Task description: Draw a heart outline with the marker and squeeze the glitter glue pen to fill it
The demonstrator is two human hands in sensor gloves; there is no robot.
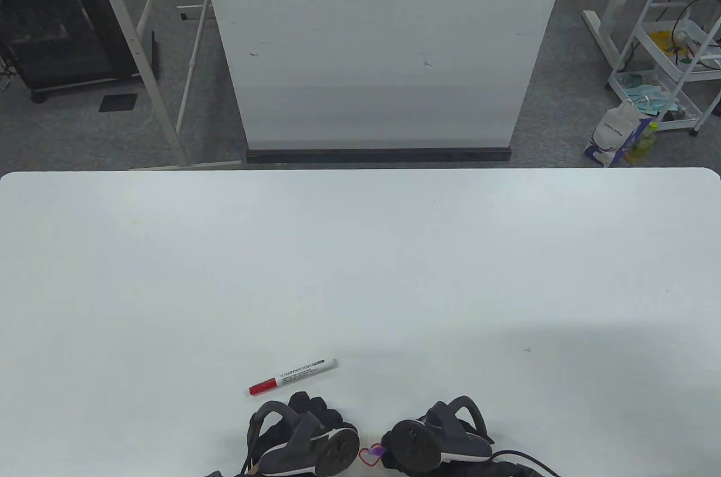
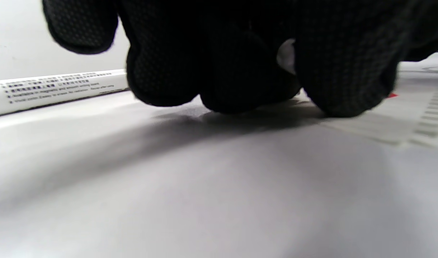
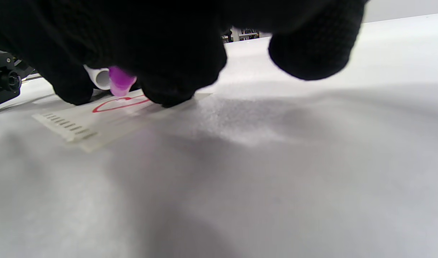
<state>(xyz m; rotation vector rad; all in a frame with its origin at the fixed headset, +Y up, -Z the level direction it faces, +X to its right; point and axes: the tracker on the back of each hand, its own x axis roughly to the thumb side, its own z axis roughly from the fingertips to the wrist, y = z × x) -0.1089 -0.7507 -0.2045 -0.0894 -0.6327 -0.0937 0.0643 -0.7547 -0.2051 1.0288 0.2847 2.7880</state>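
Note:
A small white paper lies at the table's near edge with a red heart outline drawn on it; in the table view the heart outline shows between the two hands. My right hand grips a glitter glue pen whose purple tip touches the upper part of the heart. My left hand rests beside the heart, its loosely curled fingers on the table and the paper's edge, holding nothing. The marker, white with a red cap, lies just beyond the left hand.
The white table stretches far ahead of the hands. Beyond its far edge stand a white board, a black shelf at the left and a white cart at the right.

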